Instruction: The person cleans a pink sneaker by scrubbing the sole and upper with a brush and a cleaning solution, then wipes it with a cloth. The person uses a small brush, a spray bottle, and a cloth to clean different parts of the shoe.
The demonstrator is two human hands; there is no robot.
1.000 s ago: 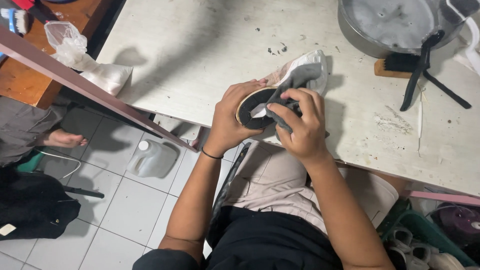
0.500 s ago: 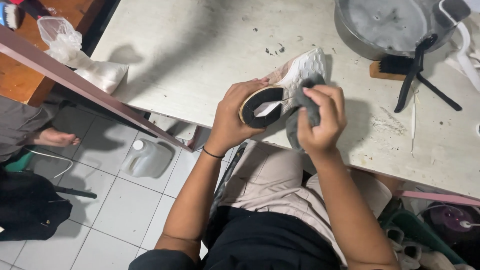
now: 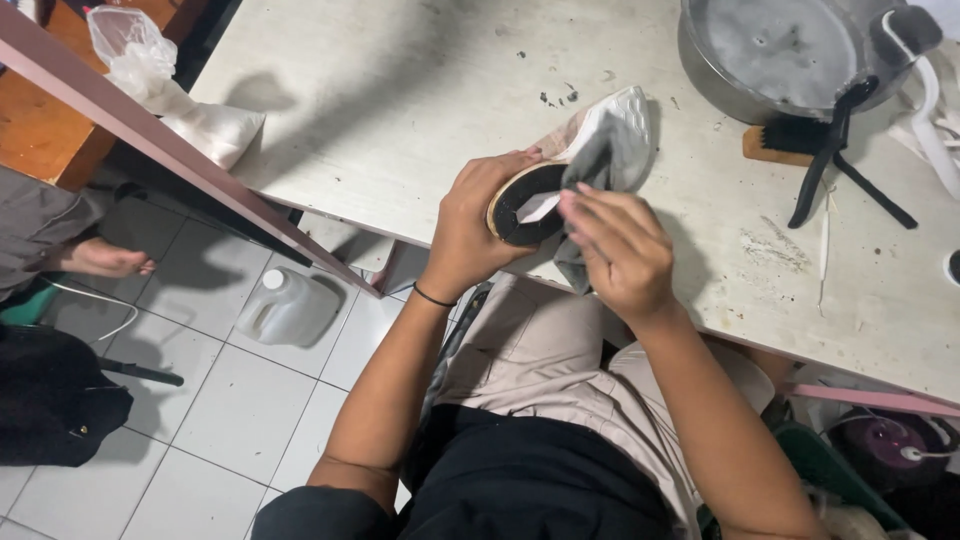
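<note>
2 hands: left hand point(image 3: 478, 228) grips shoe point(image 3: 565, 165), right hand point(image 3: 618, 252) presses cloth point(image 3: 600, 165).

I am seeing bright, even light falling from overhead onto the pale scuffed counter point(image 3: 400, 90), which is washing out slightly. Soft shadows are spreading right of the white mesh shoe point(image 3: 600, 150) and under the clear plastic bag point(image 3: 150, 70). The right hand point(image 3: 615, 250) is blurring with motion. The grey metal basin point(image 3: 780, 50) is glinting dully. Corners are bending slightly and the floor is looking dimmer.
</note>
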